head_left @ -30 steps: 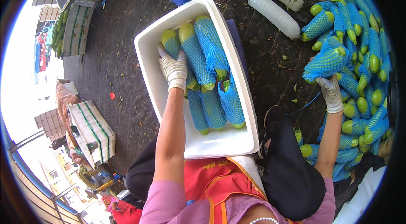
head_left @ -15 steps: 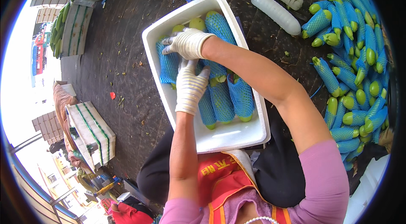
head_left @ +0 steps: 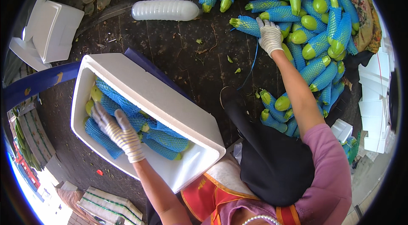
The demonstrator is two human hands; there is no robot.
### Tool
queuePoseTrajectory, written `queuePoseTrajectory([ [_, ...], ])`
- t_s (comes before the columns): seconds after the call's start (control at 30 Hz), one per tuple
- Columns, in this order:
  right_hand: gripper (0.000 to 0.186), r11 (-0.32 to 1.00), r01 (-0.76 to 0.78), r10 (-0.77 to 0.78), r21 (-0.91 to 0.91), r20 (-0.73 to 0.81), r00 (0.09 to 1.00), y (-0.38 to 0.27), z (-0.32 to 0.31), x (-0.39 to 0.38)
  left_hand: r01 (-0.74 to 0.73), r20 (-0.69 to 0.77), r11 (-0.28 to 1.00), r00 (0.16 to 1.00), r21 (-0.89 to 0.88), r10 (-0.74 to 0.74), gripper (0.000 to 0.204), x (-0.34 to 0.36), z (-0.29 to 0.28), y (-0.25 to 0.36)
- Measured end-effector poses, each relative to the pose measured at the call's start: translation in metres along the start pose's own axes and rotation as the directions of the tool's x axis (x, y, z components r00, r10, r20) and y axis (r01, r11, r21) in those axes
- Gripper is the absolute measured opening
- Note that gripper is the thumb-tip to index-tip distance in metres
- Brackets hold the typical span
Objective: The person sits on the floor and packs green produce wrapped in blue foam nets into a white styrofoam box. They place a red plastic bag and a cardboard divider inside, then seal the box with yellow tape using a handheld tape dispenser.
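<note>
Squashes (head_left: 162, 146) in blue mesh lie inside the white foam box (head_left: 157, 84) at eight o'clock, and many more make up the pile (head_left: 316, 70) around two o'clock. The work appears to be at the picking-up step: the right hand (head_left: 270, 38), gloved, rests on the pile's near edge, beside a loose netted squash (head_left: 247, 26); whether its fingers have closed around anything cannot be told. The left hand (head_left: 121, 133), thumb wide of its fingers, lies over the boxed squashes. A lift from here would call for a full wrap round one body, clear of its neighbours and the trailing blue cord (head_left: 255, 61). Underneath is a dark floor (head_left: 174, 49) strewn with leaf scraps. White ribbed cylinders (head_left: 165, 10) lie at eleven o'clock, foam boxes (head_left: 57, 32) at ten, a blue beam (head_left: 46, 78) at nine and white stacked containers (head_left: 374, 116) at three.
</note>
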State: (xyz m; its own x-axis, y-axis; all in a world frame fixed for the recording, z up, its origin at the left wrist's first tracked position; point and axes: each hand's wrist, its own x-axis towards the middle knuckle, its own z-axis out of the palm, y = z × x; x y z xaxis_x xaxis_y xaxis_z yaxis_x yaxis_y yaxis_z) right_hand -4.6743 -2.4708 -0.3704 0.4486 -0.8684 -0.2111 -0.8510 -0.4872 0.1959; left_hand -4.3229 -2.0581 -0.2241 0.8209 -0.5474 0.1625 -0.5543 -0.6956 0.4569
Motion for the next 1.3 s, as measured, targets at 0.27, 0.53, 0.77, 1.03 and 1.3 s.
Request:
queuePoseTrajectory([
  [0.27, 0.082, -0.181, -0.432, -0.534, 0.883, 0.281, 0.797, -0.040, -0.015, 0.003, 0.274, 0.219, 0.805, 0.958, -0.527, -0.184, 0.092, -0.004, -0.003, 0.038],
  [0.53, 0.071, 0.236, 0.640, -0.798, 0.731, -0.230, 0.557, -0.187, -0.194, 0.056, 0.170, 0.139, 0.152, 0.971, -0.974, -0.195, 0.087, -0.034, -0.105, 0.076],
  [0.77, 0.023, 0.746, 0.534, -0.643, -0.398, -0.225, 0.732, -0.145, -0.035, 0.166, 0.625, 0.217, 0.518, 0.735, -0.583, -0.643, 0.055, -0.098, -0.088, 0.005],
  [1.03, 0.055, 0.509, 0.626, -0.734, -0.590, 0.083, 0.674, -0.135, -0.013, 0.201, 0.607, 0.075, 0.639, 0.750, -0.472, -0.657, 0.085, -0.133, -0.036, -0.021],
  [1.3, 0.074, 0.665, 0.738, -0.733, -0.113, -0.292, 0.615, -0.080, -0.121, 0.109, 0.425, -0.042, 0.874, 0.903, 0.236, -0.427, 0.110, -0.120, -0.063, 0.023],
])
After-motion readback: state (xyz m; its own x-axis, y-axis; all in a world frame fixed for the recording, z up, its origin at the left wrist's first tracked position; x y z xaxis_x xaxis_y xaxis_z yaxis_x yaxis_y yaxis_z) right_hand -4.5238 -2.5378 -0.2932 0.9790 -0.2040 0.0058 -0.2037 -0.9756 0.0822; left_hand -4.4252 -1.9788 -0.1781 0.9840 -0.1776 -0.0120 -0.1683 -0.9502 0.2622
